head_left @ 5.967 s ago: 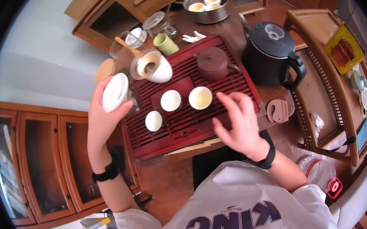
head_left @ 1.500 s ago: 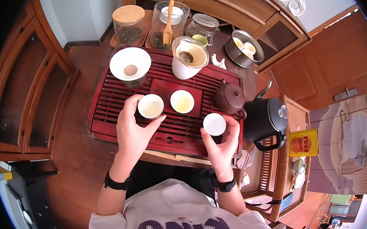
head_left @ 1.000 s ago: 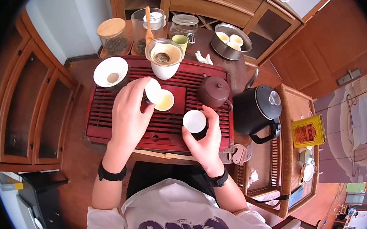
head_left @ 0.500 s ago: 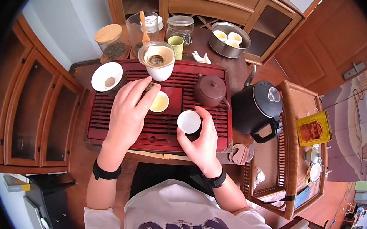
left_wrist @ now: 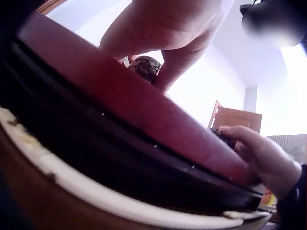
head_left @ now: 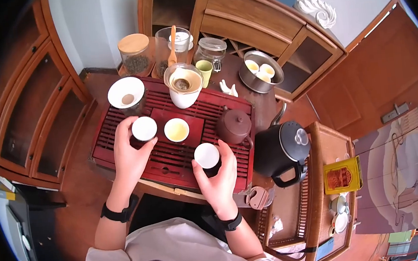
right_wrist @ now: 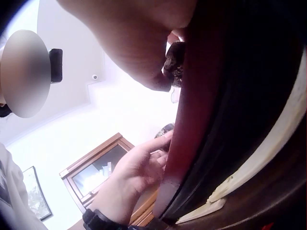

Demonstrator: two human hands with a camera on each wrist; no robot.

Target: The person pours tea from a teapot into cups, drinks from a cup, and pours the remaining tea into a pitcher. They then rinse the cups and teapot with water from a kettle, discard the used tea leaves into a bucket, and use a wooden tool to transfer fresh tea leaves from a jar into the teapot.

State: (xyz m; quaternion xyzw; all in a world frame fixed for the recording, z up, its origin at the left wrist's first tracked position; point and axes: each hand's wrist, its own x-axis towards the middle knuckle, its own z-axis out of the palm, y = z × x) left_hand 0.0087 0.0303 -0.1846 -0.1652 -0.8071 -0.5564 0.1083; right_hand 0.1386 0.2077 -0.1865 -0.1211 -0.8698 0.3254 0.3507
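Observation:
My left hand (head_left: 130, 150) grips a small teacup (head_left: 144, 129) upright between thumb and fingers, left of the middle of the red slatted tea tray (head_left: 165, 171). Its white inside shows in the head view, and its dark patterned outside shows in the left wrist view. Another teacup (head_left: 176, 130), holding pale yellow tea, stands between the hands. At the tray's right front, my right hand (head_left: 219, 179) has thumb and fingers around a third teacup (head_left: 206, 155), white inside; the right wrist view shows its dark mottled outside (right_wrist: 174, 64).
Behind the cups stand a white pitcher (head_left: 185, 98) with a strainer on top and a wide white bowl (head_left: 126, 92). A brown teapot (head_left: 234, 126) sits at the tray's right, beside a black kettle (head_left: 281, 154). Jars (head_left: 135, 52) and a metal pot (head_left: 261, 78) line the back.
My left hand tipped its teacup over the middle teacup, then brought it back left and upright. My right hand keeps hold of its teacup. Six seconds ago the left hand held a white bowl-like vessel.

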